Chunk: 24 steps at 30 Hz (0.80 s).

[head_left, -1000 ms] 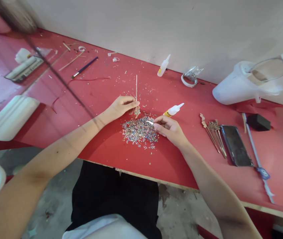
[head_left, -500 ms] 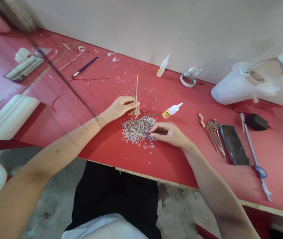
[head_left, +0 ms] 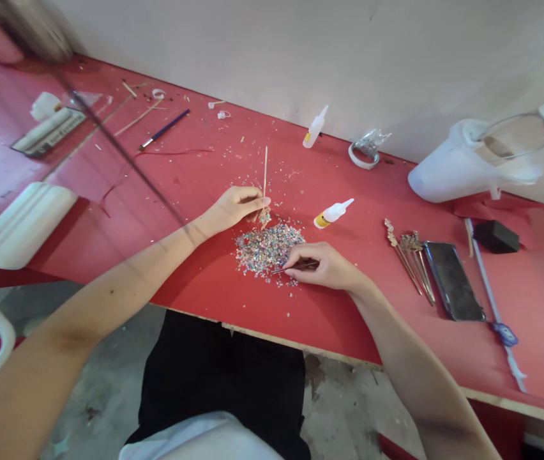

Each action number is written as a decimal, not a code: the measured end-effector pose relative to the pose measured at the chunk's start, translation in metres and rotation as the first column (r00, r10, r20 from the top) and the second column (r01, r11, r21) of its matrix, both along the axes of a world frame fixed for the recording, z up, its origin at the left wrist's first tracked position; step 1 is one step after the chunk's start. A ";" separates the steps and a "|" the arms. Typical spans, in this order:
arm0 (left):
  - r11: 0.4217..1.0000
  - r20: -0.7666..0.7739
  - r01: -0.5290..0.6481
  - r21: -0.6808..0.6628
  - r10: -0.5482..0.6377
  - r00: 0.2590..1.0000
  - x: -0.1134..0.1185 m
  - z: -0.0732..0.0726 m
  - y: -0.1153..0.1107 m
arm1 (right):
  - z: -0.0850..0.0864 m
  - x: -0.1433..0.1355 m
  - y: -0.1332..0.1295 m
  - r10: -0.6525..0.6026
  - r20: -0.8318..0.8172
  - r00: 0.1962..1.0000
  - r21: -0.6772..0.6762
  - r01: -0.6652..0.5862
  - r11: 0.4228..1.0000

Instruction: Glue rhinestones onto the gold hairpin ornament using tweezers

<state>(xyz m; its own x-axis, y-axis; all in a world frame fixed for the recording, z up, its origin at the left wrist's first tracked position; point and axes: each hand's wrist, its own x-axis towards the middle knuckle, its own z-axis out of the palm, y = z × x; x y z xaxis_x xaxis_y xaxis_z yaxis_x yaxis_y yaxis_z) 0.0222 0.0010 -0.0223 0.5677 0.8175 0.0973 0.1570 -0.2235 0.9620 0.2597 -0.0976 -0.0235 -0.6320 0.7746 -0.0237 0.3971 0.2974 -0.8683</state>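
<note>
My left hand [head_left: 244,203] is closed on a gold hair stick [head_left: 265,169], pinching it near its ornate head. The shaft points away from me, and the head, dotted with pale chips, hangs just over the far edge of a pile of small glittering shell-like chips [head_left: 265,246]. At the pile's near right side, my right hand [head_left: 322,265] grips thin metal tweezers [head_left: 306,264]. Their tips reach the lower edge of the pile; whether a chip sits between them is too small to tell. A glue bottle [head_left: 333,213] with a yellow label lies beyond my right hand.
Another glue bottle [head_left: 315,128] stands near the wall, beside a tape roll [head_left: 362,160]. To the right are several hair sticks [head_left: 410,265], a phone [head_left: 454,281], a black block [head_left: 496,237] and a white container [head_left: 454,163]. A paintbrush [head_left: 164,130] lies left.
My right hand has moved slightly toward me, bringing the tweezers to the near edge of the pile. My left hand keeps its hold on the hair stick, nearly still.
</note>
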 end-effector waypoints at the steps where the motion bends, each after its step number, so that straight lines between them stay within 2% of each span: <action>1: 1.000 -0.002 -0.001 0.000 0.001 1.000 0.000 0.000 0.000 | -0.001 0.000 0.000 -0.015 -0.001 1.000 0.004 0.015 1.000; 7: 1.000 0.002 -0.004 0.013 0.004 1.000 0.000 0.000 0.001 | -0.006 -0.004 -0.002 -0.138 -0.005 0.990 0.052 0.138 0.989; 13: 1.000 0.003 -0.001 0.011 0.001 1.000 0.000 -0.001 0.001 | -0.006 -0.004 -0.004 -0.124 0.005 0.992 0.038 0.124 0.992; 18: 1.000 0.003 0.006 0.018 -0.006 1.000 0.000 -0.003 0.002 | -0.006 -0.007 -0.004 -0.221 -0.001 0.975 0.024 0.221 0.975; 24: 1.000 0.011 0.013 0.009 -0.013 1.000 -0.001 -0.004 0.002 | -0.007 -0.008 -0.006 -0.158 0.013 0.987 0.037 0.157 0.987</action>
